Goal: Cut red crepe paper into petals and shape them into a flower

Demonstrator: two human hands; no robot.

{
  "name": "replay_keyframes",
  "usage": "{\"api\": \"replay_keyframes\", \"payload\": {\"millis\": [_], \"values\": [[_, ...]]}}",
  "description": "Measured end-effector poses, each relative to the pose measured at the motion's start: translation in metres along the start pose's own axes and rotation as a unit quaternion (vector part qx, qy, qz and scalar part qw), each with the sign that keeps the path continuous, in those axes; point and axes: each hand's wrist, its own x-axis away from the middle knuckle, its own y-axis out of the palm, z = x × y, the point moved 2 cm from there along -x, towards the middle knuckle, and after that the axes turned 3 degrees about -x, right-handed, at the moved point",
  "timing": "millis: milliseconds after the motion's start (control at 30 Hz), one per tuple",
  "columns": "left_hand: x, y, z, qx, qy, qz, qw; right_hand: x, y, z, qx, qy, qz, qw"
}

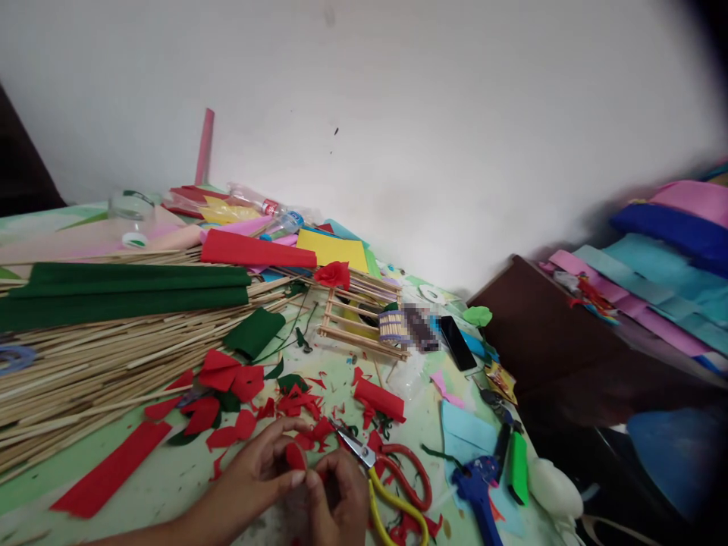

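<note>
Near the front edge of the table, my left hand (258,474) pinches a small red piece of crepe paper (294,456) between thumb and fingers. My right hand (340,497) meets it at the fingertips, closed on the lower edge of the same red piece. Just right of my hands lie scissors (372,464) with one red and one yellow handle, among red scraps. Cut red petal shapes (230,375) are scattered behind my left hand. A red paper strip (114,469) lies to the left, and a folded red piece (380,400) lies beyond the scissors.
Thin wooden sticks (114,371) cover the left side under a green paper roll (125,294). A stick frame (364,322) with a red paper flower (333,274) stands mid-table. A phone (456,343), blue glue gun (478,485) and green cutter (517,469) lie to the right.
</note>
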Motion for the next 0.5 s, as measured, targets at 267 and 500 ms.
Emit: {"api": "replay_keyframes", "payload": {"millis": [267,500], "values": [[0.001,0.003,0.013,-0.001,0.003,-0.011,1.000,-0.003,-0.008,-0.004,0.007,-0.015,-0.044,0.999],[-0.002,0.003,0.011,0.007,0.009,-0.018,1.000,-0.004,-0.001,-0.006,-0.024,-0.005,-0.017,1.000]]}}
